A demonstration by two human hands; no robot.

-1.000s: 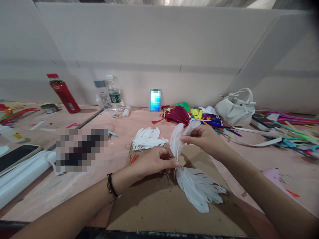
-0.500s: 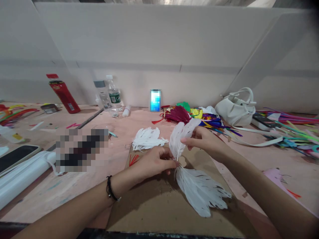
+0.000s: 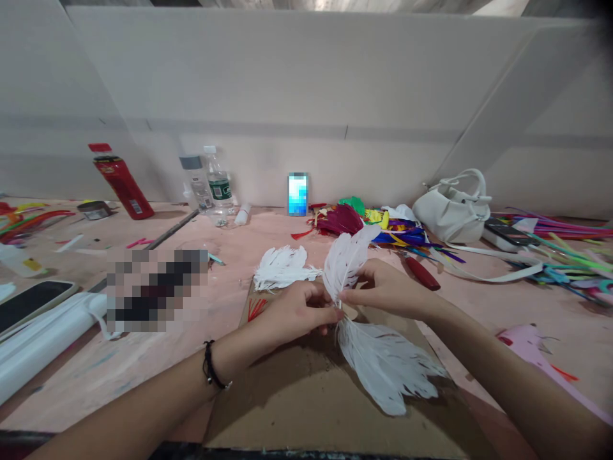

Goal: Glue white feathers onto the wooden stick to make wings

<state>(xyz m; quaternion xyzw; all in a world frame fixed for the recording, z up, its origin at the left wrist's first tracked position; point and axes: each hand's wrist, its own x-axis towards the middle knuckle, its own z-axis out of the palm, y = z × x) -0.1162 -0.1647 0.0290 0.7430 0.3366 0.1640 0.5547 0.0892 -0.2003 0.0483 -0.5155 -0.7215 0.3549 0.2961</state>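
Observation:
My left hand (image 3: pixel 306 310), with a black bracelet on its wrist, pinches the narrow middle where white feathers (image 3: pixel 347 255) meet. One cluster points up and away; a fanned white cluster (image 3: pixel 387 364) hangs toward the lower right. My right hand (image 3: pixel 378 291) has its fingers closed on the lower part of the upper feathers, close to the left fingertips. Under both hands lies a brown cardboard sheet (image 3: pixel 287 409). A small tan cut-out piece shows partly behind the fingers. More white feathers (image 3: pixel 282 267) rest at the cardboard's far left corner, beside red strands (image 3: pixel 257 309).
Coloured feathers (image 3: pixel 340 219) are heaped behind, next to a white handbag (image 3: pixel 453 207). A red-handled tool (image 3: pixel 422 273) and a pink glue gun (image 3: pixel 524 342) lie right. Bottles (image 3: pixel 219 185) and a lit phone (image 3: pixel 297 193) stand at the back. A dark phone (image 3: pixel 36 303) lies left.
My right hand has slid down the upper feathers toward my left fingertips. The red-handled tool shows more behind the right wrist. My left hand has stayed in place.

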